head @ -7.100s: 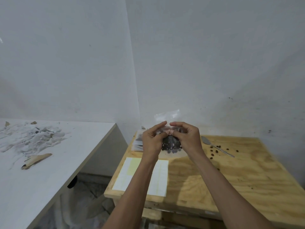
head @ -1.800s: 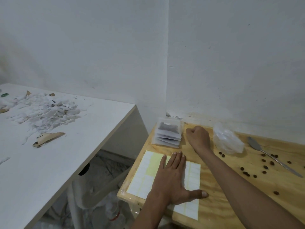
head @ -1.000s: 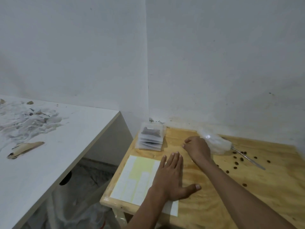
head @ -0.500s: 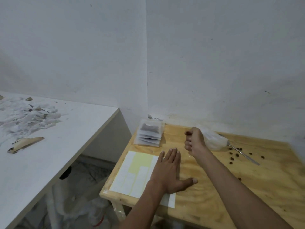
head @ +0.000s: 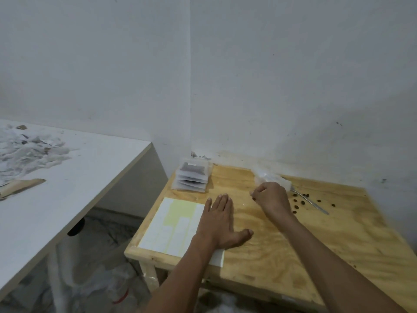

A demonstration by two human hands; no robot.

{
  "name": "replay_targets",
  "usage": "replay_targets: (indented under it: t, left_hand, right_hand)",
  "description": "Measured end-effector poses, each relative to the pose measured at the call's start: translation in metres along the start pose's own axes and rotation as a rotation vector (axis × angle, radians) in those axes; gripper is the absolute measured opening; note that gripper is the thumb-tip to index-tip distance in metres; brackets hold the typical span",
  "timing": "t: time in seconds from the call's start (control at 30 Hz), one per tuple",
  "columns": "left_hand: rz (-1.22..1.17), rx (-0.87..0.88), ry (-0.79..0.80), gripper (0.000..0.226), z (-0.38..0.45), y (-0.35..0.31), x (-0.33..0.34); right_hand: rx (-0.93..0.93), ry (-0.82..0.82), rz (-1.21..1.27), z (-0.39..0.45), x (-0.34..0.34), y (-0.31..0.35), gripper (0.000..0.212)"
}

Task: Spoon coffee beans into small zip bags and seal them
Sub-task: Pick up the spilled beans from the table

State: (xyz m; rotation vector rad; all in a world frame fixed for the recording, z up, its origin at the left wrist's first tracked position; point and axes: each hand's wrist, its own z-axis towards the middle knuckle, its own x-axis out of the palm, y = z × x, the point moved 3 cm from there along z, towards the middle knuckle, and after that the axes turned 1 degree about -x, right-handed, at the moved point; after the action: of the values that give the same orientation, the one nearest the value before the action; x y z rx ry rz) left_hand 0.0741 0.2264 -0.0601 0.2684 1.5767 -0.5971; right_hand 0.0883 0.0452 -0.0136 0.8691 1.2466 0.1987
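Plywood table (head: 316, 233) (grainy) under flat left hand (head: 220, 224), glossy label sheet (head: 173, 224).

A wooden bench (head: 282, 249) stands in the corner of white walls. On it lie a stack of filled zip bags (head: 193, 179) at the far left corner, a white and yellow label sheet (head: 173, 224) at the near left edge, a clear plastic bag (head: 268, 176) by the back wall, a spoon (head: 312, 202) and scattered beans (head: 300, 201) beside it. The left hand (head: 220, 223) rests flat, partly on the sheet.
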Motion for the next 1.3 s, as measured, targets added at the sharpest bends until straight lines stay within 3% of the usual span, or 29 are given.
replay_targets:
  t: [0.1,0.2,0.37,0.47,0.53,0.67,0.77,0.83,0.93,1.0,1.13,1.3]
  left_hand:
    - [0.008,0.006,-0.007,0.118,0.001,0.002,0.002]
    - [-0.002,0.008,-0.013,0.118,0.002,0.002,0.003]
    - [0.001,0.010,-0.015,0.119,0.003,0.002,0.004]
    - [-0.002,0.009,-0.014,0.118,0.003,0.002,0.004]
    - [-0.007,0.010,-0.021,0.118,0.003,0.002,0.004]
    - [0.005,0.009,-0.031,0.119,0.003,0.002,0.004]
    - [0.005,0.002,-0.023,0.118,0.003,0.001,0.004]
    - [-0.005,0.000,-0.022,0.118,0.002,0.001,0.003]
    - [-0.014,0.005,-0.026,0.118,0.002,0.003,0.004]
    - [-0.013,0.005,-0.024,0.118,0.002,0.003,0.004]
    - [-0.011,0.002,-0.014,0.118,0.002,0.002,0.004]
    - [-0.016,0.001,-0.014,0.118,0.002,0.002,0.004]
  right_hand:
    - [-0.006,-0.011,-0.147,0.003,0.008,-0.001,0.013]
    - [-0.032,-0.067,-0.224,0.004,0.014,-0.001,0.028]
    - [-0.063,-0.064,-0.256,0.005,0.020,0.001,0.015]
    - [-0.100,-0.094,-0.240,0.006,0.019,0.003,0.027]
    - [-0.049,-0.103,0.048,0.006,0.017,0.007,0.029]
    - [0.468,0.081,1.093,0.009,0.019,0.008,0.023]
    - [0.585,0.189,1.293,0.011,0.021,0.005,0.024]
    - [0.544,0.169,1.132,0.009,0.015,0.004,0.027]
    - [0.167,0.015,0.402,0.006,0.000,0.001,0.040]
    - [-0.024,-0.043,0.046,0.004,-0.002,0.000,0.045]
    - [-0.045,0.021,-0.191,0.004,0.005,-0.003,0.014]
    - [-0.115,-0.003,-0.314,0.000,0.009,-0.001,0.016]
